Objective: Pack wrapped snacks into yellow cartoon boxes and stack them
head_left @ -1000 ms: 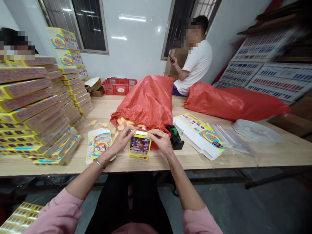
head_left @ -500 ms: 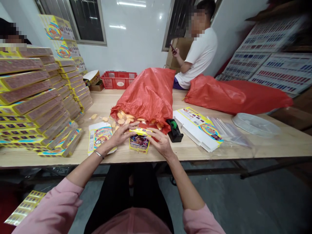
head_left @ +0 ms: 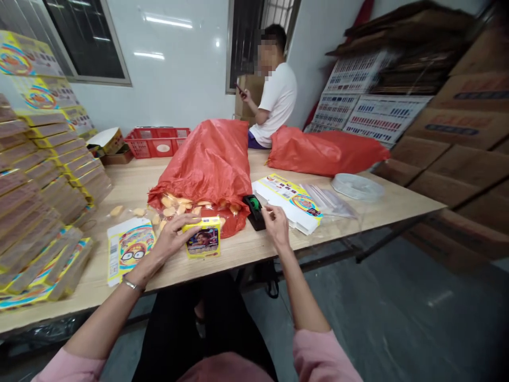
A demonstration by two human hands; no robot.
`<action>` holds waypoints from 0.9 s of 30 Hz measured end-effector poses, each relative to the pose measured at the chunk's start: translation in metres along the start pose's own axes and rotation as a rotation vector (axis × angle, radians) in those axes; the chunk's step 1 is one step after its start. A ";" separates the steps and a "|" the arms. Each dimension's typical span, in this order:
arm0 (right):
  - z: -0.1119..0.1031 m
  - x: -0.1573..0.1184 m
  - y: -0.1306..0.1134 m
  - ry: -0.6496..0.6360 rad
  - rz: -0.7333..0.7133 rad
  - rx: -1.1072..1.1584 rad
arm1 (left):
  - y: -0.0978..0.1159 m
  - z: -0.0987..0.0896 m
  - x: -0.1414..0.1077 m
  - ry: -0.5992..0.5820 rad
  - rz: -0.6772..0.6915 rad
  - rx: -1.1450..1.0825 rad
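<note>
My left hand (head_left: 170, 239) has its fingertips on the left edge of a small yellow printed box (head_left: 203, 238), which rests on the table. My right hand (head_left: 276, 226) is apart from the box, thumb and forefinger pinched together. Nothing shows between them. Just left of that hand sits a black tape dispenser (head_left: 253, 212) with a green core. Beyond the box, a red woven sack (head_left: 202, 164) lies on its side, with orange chips (head_left: 170, 207) spilling from its mouth. A flat printed carton (head_left: 131, 249) lies under my left wrist's side.
Stacked yellow boxes (head_left: 40, 207) fill the table's left side. Flat box blanks (head_left: 288, 200), clear plastic bags (head_left: 328, 201) and a second red sack (head_left: 326, 152) lie to the right. A seated person (head_left: 276, 98) holds a phone behind the table.
My right hand has let go of the box and moved right, towards the tape dispenser. The whole scene has shifted left in view as my head turned right.
</note>
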State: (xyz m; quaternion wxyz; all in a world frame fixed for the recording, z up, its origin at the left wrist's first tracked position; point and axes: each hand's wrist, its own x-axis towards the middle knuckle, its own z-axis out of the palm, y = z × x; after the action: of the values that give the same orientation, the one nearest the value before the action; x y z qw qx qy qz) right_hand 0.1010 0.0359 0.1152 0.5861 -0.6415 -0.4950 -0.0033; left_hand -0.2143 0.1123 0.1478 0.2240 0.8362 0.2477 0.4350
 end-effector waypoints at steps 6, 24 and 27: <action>-0.003 0.037 0.049 -0.334 0.315 0.000 | 0.008 0.007 0.002 0.067 0.037 0.038; -0.004 0.001 0.067 -0.149 0.482 0.267 | -0.001 0.012 0.001 0.103 0.179 0.176; -0.004 -0.013 0.062 -0.087 0.474 0.188 | -0.001 0.015 0.000 0.144 0.184 0.203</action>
State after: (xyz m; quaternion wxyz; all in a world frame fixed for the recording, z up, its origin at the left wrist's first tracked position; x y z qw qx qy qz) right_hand 0.1366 0.0353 0.0623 0.6059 -0.6817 -0.3537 0.2077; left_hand -0.2019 0.1104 0.1398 0.0790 0.8404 0.2282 0.4851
